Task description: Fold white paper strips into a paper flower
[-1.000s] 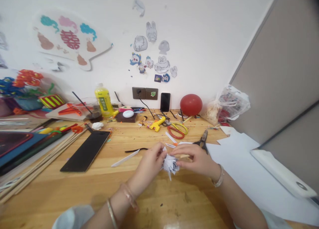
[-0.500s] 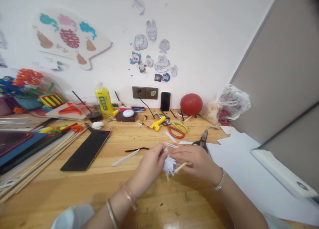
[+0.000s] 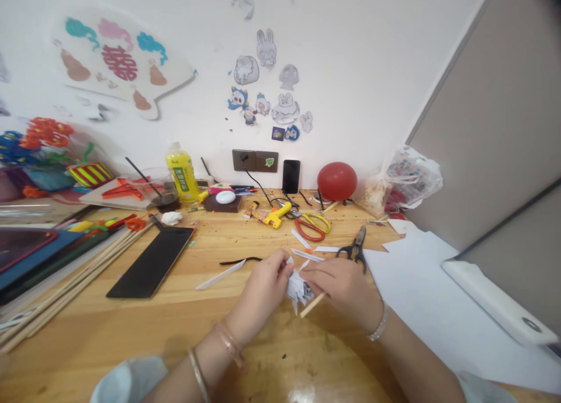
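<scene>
Between my two hands is a bunch of folded white paper strips [image 3: 298,289], pointed at its lower end. My left hand [image 3: 270,277] pinches its left side, fingertips closed on the paper. From the right, my right hand [image 3: 339,281] has its thumb and fingers closed on the paper's other side. A short wooden stick [image 3: 312,305] pokes out from under my right hand toward the lower left. Loose white paper strips [image 3: 221,275] lie left of my hands, and a few more lie just beyond them. Black-handled scissors [image 3: 354,251] rest beyond my right hand.
A dark flat tablet-like slab [image 3: 153,266] and long wooden sticks [image 3: 83,280] lie at left. Farther back are a yellow glue gun [image 3: 277,215], red-and-yellow-handled scissors [image 3: 312,228], a red balloon [image 3: 337,181] and a yellow bottle [image 3: 182,174]. White paper sheets [image 3: 442,309] cover the right side.
The wooden stick by my right hand has swung so its free end points lower left. My right hand has turned slightly; both hands stay at the paper bunch.
</scene>
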Action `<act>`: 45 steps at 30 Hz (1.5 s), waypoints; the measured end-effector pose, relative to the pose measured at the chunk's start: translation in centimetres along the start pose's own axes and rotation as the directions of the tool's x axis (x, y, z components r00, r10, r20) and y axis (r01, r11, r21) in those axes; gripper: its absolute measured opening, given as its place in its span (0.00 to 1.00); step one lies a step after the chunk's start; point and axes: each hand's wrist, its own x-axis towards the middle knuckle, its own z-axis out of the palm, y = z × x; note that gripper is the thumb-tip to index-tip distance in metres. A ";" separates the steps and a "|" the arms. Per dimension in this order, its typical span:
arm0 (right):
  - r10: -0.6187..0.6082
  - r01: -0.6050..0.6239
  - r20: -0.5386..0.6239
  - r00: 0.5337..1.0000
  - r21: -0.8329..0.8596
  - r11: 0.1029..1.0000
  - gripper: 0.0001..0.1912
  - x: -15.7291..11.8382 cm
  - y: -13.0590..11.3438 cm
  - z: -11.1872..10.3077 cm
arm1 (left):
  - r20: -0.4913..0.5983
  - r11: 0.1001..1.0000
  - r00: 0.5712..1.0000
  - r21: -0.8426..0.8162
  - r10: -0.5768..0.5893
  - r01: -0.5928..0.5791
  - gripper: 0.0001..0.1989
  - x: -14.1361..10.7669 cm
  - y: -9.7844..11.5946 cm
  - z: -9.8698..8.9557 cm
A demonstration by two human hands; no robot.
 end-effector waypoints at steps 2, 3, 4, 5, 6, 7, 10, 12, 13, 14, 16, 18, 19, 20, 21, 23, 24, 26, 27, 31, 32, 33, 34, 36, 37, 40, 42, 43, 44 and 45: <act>0.007 -0.007 -0.010 1.000 -0.008 1.000 0.13 0.0 -0.1 0.0 | -0.002 1.000 1.000 0.002 -0.005 0.005 0.07 0.0 0.1 0.0; 0.012 -0.013 -0.012 1.000 -0.013 1.000 0.13 0.0 -0.1 0.1 | -0.004 1.000 1.000 0.004 -0.007 0.007 0.07 -0.1 0.2 -0.1; 0.016 -0.016 -0.014 1.000 -0.018 1.000 0.13 0.0 -0.2 0.1 | -0.005 1.000 1.000 0.005 -0.008 0.008 0.07 -0.1 0.2 -0.1; 0.018 -0.019 -0.018 1.000 -0.024 1.000 0.13 -0.1 -0.2 0.2 | -0.004 1.000 1.000 0.008 -0.008 0.008 0.07 -0.1 0.3 -0.1; 0.017 -0.017 -0.022 1.000 -0.032 0.999 0.13 -0.1 -0.2 0.2 | -0.004 1.000 1.000 0.011 -0.007 0.007 0.07 -0.1 0.3 -0.1; 0.012 -0.013 -0.028 1.000 -0.045 0.999 0.13 -0.1 -0.2 0.2 | -0.005 1.000 1.000 0.015 -0.005 0.005 0.07 -0.1 0.3 -0.1; -0.014 0.010 -0.045 0.999 -0.098 0.995 0.13 -0.3 -0.3 0.3 | -0.017 1.000 1.000 0.022 0.001 -0.001 0.07 -0.1 0.4 -0.1; -0.041 0.034 -0.047 0.998 -0.139 0.990 0.13 -0.4 -0.3 0.4 | -0.033 1.000 0.999 0.016 0.003 -0.002 0.07 -0.1 0.4 -0.1; -0.056 0.048 -0.046 0.997 -0.155 0.987 0.13 -0.4 -0.3 0.4 | -0.041 1.000 0.999 0.008 0.002 -0.001 0.07 -0.1 0.4 0.0; -0.072 0.064 -0.043 0.997 -0.165 0.984 0.13 -0.4 -0.3 0.4 | -0.051 1.000 0.999 -0.004 0.000 0.000 0.07 -0.2 0.3 0.0; -0.098 0.089 -0.045 0.994 -0.172 0.981 0.13 -0.4 -0.2 0.5 | -0.066 0.999 0.998 -0.035 -0.004 0.002 0.06 -0.2 0.1 0.2; -0.108 0.101 -0.041 0.993 -0.156 0.983 0.12 -0.3 -0.1 0.5 | -0.082 0.998 0.997 -0.065 -0.017 0.011 0.05 -0.3 -0.2 0.4; -0.103 0.098 -0.033 0.994 -0.134 0.986 0.12 -0.3 -0.1 0.4 | -0.087 0.997 0.996 -0.080 -0.026 0.019 0.05 -0.3 -0.4 0.4; -0.086 0.083 -0.023 0.996 -0.098 0.992 0.11 -0.2 0.0 0.2 | -0.089 0.995 0.995 -0.098 -0.033 0.024 0.06 -0.2 -0.5 0.5; -0.062 0.062 -0.013 0.998 -0.043 0.997 0.11 -0.2 0.1 0.0 | -0.087 0.992 0.995 -0.122 -0.038 0.027 0.06 -0.2 -0.5 0.4; 0.013 -0.011 -0.019 1.000 0.107 0.994 0.09 -0.2 0.4 -0.6 | -0.072 0.979 0.997 -0.203 -0.030 0.015 0.07 -0.1 -0.5 0.2; 0.084 -0.074 -0.048 0.995 0.182 0.981 0.09 -0.2 0.6 -0.9 | -0.064 0.966 0.998 -0.257 -0.019 0.002 0.06 0.0 -0.4 0.0; 0.309 -0.261 -0.114 0.944 0.309 0.914 0.09 -0.2 1.1 -1.2 | -0.060 0.932 0.998 -0.361 0.007 -0.028 0.06 0.0 -0.2 -0.2; 0.444 -0.375 -0.126 0.887 0.361 0.853 0.09 -0.2 1.3 -1.2 | -0.065 0.915 0.998 -0.401 0.015 -0.040 0.06 0.1 -0.2 -0.3; 0.671 -0.616 0.135 0.729 0.555 0.559 0.11 -0.1 1.8 -0.5 | -0.060 0.883 0.998 -0.468 0.016 -0.042 0.05 -0.1 -0.1 -0.2; 0.664 -0.624 0.179 0.726 0.578 0.526 0.11 -0.1 1.8 -0.3 | -0.049 0.881 0.999 -0.471 0.009 -0.031 0.05 -0.2 -0.1 -0.1; 0.667 -0.636 0.207 0.716 0.587 0.501 0.11 0.0 1.8 -0.1 | -0.033 0.881 0.999 -0.473 0.003 -0.018 0.05 -0.2 -0.1 -0.1; 0.674 -0.648 0.224 0.704 0.590 0.481 0.10 0.0 1.8 0.0 | -0.013 0.880 1.000 -0.474 -0.001 -0.005 0.06 -0.3 -0.1 0.0; 0.687 -0.668 0.247 0.683 0.592 0.451 0.09 0.1 1.7 0.2 | 0.036 0.877 0.999 -0.480 0.001 0.016 0.06 -0.4 -0.1 0.1; 0.690 -0.672 0.258 0.677 0.598 0.436 0.08 0.1 1.6 0.3 | 0.059 0.876 0.998 -0.482 0.004 0.025 0.06 -0.5 0.0 0.2; 0.674 -0.668 0.282 0.683 0.614 0.420 0.07 0.0 1.4 0.8 | 0.092 0.868 0.996 -0.492 -0.019 0.062 0.06 -0.6 0.0 0.4; 0.659 -0.661 0.283 0.697 0.611 0.436 0.05 -0.1 1.2 1.3 | 0.122 0.858 0.992 -0.505 -0.040 0.097 0.07 -0.5 -0.1 0.7; 0.650 -0.657 0.284 0.705 0.607 0.447 0.04 -0.1 1.2 1.5 | 0.139 0.853 0.989 -0.510 -0.044 0.110 0.08 -0.5 -0.3 0.9; 0.635 -0.652 0.292 0.715 0.606 0.456 0.04 -0.2 1.1 1.7 | 0.153 0.850 0.987 -0.513 -0.043 0.117 0.10 -0.4 -0.4 1.0; 0.623 -0.648 0.296 0.724 0.602 0.466 0.04 -0.2 1.1 1.8 | 0.161 0.852 0.986 -0.509 -0.042 0.119 0.10 -0.3 -0.5 1.1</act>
